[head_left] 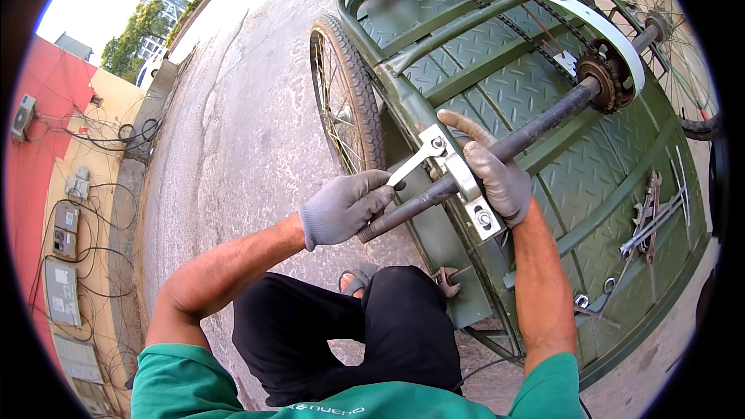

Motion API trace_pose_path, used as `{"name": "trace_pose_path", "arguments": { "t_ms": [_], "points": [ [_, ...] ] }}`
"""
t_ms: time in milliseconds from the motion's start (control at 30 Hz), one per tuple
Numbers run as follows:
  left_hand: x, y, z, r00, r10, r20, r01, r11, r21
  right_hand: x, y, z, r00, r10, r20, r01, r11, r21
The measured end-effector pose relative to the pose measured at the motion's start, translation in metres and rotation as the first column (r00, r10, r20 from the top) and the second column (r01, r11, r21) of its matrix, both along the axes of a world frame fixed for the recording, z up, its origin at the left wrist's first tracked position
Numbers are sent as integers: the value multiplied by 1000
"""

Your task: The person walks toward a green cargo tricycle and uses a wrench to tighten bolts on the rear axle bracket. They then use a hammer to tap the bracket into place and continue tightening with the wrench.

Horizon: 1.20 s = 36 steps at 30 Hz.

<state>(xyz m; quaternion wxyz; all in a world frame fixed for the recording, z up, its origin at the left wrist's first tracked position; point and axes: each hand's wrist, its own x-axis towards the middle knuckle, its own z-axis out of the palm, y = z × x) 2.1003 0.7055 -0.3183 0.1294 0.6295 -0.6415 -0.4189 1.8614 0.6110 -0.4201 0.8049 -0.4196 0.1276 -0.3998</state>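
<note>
My gloved left hand (347, 208) grips a silver wrench (411, 161), its head on the bolt at the upper end of a metal bearing bracket (459, 171). A dark axle shaft (556, 115) passes through the bracket, carrying a rusty sprocket (597, 82) with a black chain (512, 23). My gloved right hand (503, 178) rests against the bracket and shaft, index finger stretched out apart from the thumb; its other fingers are partly hidden. A lower bolt (483, 219) sits in the bracket. The bracket lies on the green cart frame (415, 101).
Several loose wrenches (646, 217) and nuts (582, 300) lie on the cart's plate bed (605, 178). A spoked wheel (334, 109) stands on the pavement (217, 147) at left; another wheel (691, 54) is at right. A wall (43, 155) with boxes and cables runs along the left.
</note>
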Motion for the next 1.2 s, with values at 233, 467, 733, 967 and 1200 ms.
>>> {"name": "trace_pose_path", "arguments": {
  "t_ms": [233,467,733,967,1200],
  "points": [
    [13,-5,7,883,179,-434,-65,962,264,1,3,2,998,-30,51,28,999,41],
    [14,-5,4,925,176,-337,-117,975,189,8,-1,7,1000,-6,20,6,1000,0],
    [4,1,13,926,247,-284,-227,968,103,-3,-7,5,982,-28,-188,-8,982,-187],
    [-42,24,46,748,292,-597,-448,885,-128,-5,-5,-5,982,-110,-156,66,963,-263],
    [-131,33,65,956,-37,-292,-62,944,-323,9,-14,-9,988,-134,-78,109,958,-266]
  ]
}}
